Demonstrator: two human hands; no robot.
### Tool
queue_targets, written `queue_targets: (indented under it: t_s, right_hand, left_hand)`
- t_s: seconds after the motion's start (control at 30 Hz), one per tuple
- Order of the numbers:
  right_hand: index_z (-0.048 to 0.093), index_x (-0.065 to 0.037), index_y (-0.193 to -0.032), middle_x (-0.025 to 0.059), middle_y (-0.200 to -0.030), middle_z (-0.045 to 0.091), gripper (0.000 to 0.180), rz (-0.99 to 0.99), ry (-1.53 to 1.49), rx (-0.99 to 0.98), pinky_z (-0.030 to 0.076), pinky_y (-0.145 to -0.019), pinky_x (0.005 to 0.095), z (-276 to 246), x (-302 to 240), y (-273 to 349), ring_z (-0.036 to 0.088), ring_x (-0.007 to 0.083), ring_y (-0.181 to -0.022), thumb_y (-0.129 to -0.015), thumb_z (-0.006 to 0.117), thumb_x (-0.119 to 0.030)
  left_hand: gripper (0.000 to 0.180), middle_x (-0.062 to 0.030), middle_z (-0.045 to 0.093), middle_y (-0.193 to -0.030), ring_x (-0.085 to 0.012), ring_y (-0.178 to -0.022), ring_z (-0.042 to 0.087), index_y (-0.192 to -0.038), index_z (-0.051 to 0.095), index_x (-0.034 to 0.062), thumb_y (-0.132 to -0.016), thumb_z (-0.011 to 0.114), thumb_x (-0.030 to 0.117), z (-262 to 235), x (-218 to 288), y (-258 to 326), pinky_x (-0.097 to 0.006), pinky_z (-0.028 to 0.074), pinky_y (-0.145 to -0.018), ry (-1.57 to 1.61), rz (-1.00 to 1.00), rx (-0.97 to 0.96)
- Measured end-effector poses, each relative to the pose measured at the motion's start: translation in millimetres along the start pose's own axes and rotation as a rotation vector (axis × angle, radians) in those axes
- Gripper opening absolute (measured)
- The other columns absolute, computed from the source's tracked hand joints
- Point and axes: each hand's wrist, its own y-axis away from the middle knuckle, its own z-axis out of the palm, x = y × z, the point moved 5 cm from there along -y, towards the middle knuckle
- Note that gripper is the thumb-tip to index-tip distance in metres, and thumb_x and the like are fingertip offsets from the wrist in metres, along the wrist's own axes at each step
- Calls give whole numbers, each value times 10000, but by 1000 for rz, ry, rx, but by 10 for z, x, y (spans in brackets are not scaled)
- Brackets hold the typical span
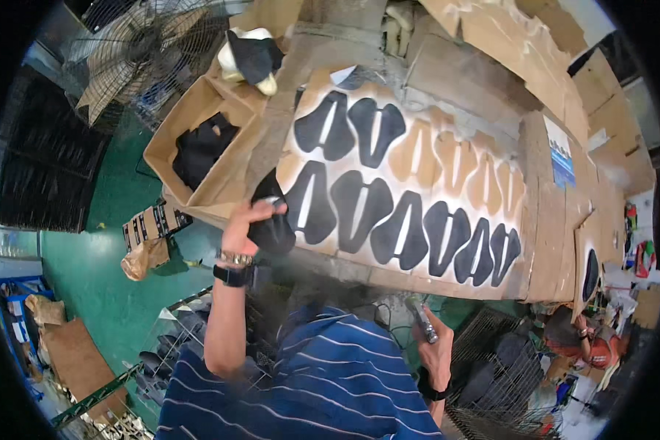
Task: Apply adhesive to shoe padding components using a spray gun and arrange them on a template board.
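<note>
At the left end of the cardboard-covered table, my left hand pinches a black, curved cut piece, fingers over its upper part. Beside it lie two rows of similar dark pieces, each with a pale slit down the middle, resembling shoe uppers. White overspray surrounds them on the cardboard. My right hand, low in front of the table's near edge, is wrapped around a small metal spray gun. Its lower part is hidden by my fingers. Bare brown outlines of the same shape show in the far row.
An open cardboard box with black pieces stands at the table's left end, a large fan beyond it. Wire racks holding dark pieces stand near me on both sides. Another person in red is at the far right.
</note>
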Motion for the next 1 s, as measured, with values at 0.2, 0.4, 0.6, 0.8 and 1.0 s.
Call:
queue_targets:
  t_s: [0.2, 0.4, 0.6, 0.8, 1.0]
  right_hand:
    - [661, 27, -1299, 184, -956, 737, 480, 170, 13, -47, 506, -788, 337, -547, 423, 9, 634, 176, -819, -821, 700, -7]
    - [672, 32, -1265, 269, -966, 716, 475, 50, 31, -15, 526, -774, 399, -832, 1104, -78, 692, 341, -859, -799, 730, -36]
    - [691, -4, -1247, 302, -1070, 698, 459, -23, 84, -20, 539, -850, 467, -885, 1660, -320, 683, 461, -1011, -800, 755, -88]
    - [716, -63, -1222, 299, -1022, 699, 422, 72, 186, -53, 539, -847, 507, -564, 2121, -797, 677, 466, -981, -814, 753, -162]
    - [743, -118, -1170, 291, -939, 705, 387, 47, 299, -7, 560, -820, 543, -166, 2664, -1167, 692, 463, -914, -790, 685, -158]
  left_hand:
    - [386, -34, 622, -827, -215, -896, 727, -1241, 605, -13, -870, 708, 13, 735, -814, 315, -374, 594, -833, -70, -145, -21]
    - [255, 20, 464, -609, -154, -607, 544, -703, 558, 81, -944, 637, 50, 1228, -1215, 576, -393, 584, -808, -58, -114, 31]
    - [506, 46, 330, -572, -145, -552, 436, -604, 370, 168, -1053, 579, 270, 1487, -1395, 660, -471, 571, -800, 31, -153, 158]
    - [490, 1, 471, -583, -201, -603, 573, -626, 484, 136, -1048, 593, 360, 1803, -1180, 335, -445, 572, -756, -128, -80, 14]
    - [488, -34, 510, -599, -235, -640, 641, -640, 469, 136, -1042, 599, 380, 2363, -889, -497, -386, 563, -683, -250, 18, -142]
